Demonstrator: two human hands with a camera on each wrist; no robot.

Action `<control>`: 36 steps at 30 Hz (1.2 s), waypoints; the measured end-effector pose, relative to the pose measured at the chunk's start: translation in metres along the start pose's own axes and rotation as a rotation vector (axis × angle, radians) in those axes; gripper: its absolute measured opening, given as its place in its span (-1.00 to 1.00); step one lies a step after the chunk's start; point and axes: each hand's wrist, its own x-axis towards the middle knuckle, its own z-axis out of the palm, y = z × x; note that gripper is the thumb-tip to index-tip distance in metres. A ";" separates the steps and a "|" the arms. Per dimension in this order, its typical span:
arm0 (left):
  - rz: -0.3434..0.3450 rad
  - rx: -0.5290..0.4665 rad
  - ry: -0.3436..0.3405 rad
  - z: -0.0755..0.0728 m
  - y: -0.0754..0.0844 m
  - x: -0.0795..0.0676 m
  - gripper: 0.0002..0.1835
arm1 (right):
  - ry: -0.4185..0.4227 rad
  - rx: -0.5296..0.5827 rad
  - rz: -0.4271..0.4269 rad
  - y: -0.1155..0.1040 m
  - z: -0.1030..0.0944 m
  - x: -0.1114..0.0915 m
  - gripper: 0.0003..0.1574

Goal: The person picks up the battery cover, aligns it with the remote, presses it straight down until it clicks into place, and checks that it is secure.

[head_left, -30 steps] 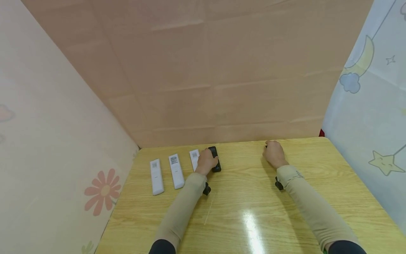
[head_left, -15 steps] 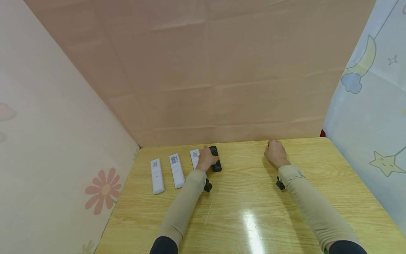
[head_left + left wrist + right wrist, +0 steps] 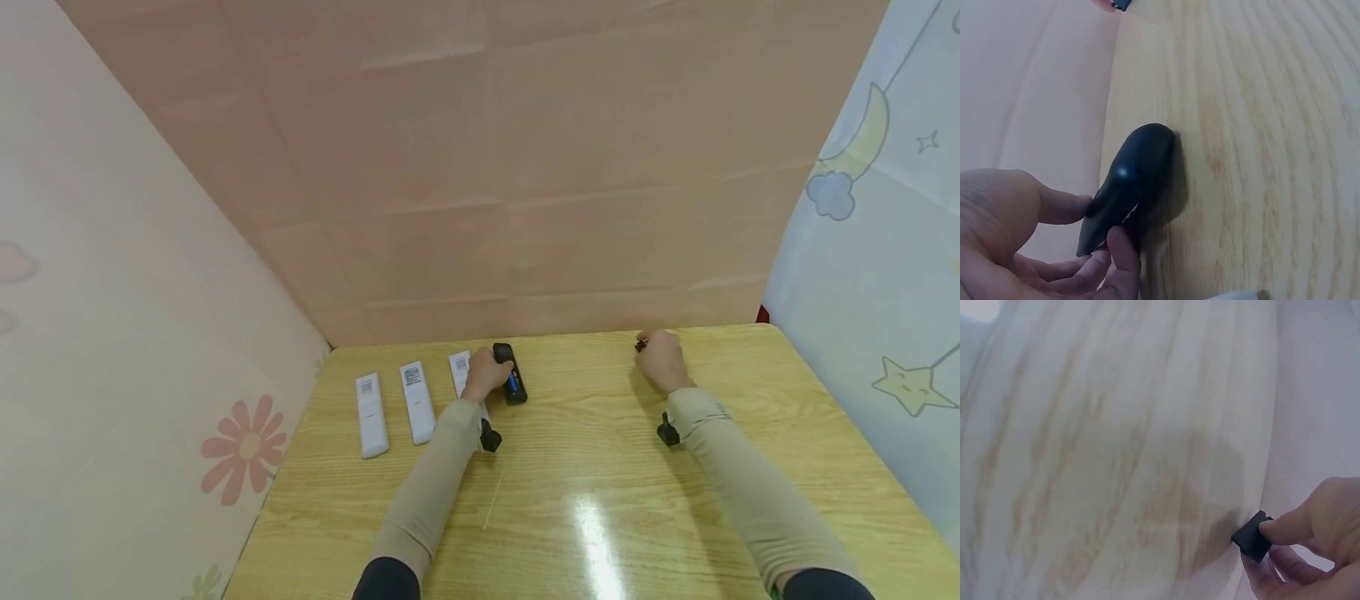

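A black remote control [image 3: 516, 389] lies at the back of the table, a blue strip visible in its upper face, perhaps a battery. My left hand [image 3: 486, 375] grips it from the left; in the left wrist view the thumb and fingers pinch one end of the remote [image 3: 1142, 159], which is tilted. Farther right, my right hand [image 3: 663, 360] pinches a small flat black piece [image 3: 1251, 537] between thumb and fingers, just above the table's back edge. It looks like a battery cover.
Three white remote controls lie in a row at the left: an outer one [image 3: 371, 417], a middle one [image 3: 417, 402], and one [image 3: 459, 367] partly hidden by my left hand. A brown paper wall [image 3: 502, 192] rises behind the wooden table [image 3: 570, 450].
My right hand has moved a little to the right with the small black piece, which shows more now. The left hand has shifted slightly left on the black remote, exposing more of its blue strip.
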 end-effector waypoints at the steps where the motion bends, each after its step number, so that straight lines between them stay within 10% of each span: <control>1: 0.001 -0.023 -0.001 0.000 -0.002 0.001 -0.73 | 0.003 0.010 0.001 0.000 -0.001 0.000 -0.51; 22: -0.072 -0.343 -0.103 -0.015 -0.011 -0.005 -0.45 | 0.008 0.233 0.059 -0.001 -0.020 -0.012 -0.61; 36: -0.068 -0.381 -0.141 -0.021 -0.010 -0.018 -0.43 | -0.026 0.294 0.102 -0.009 -0.027 -0.018 -0.60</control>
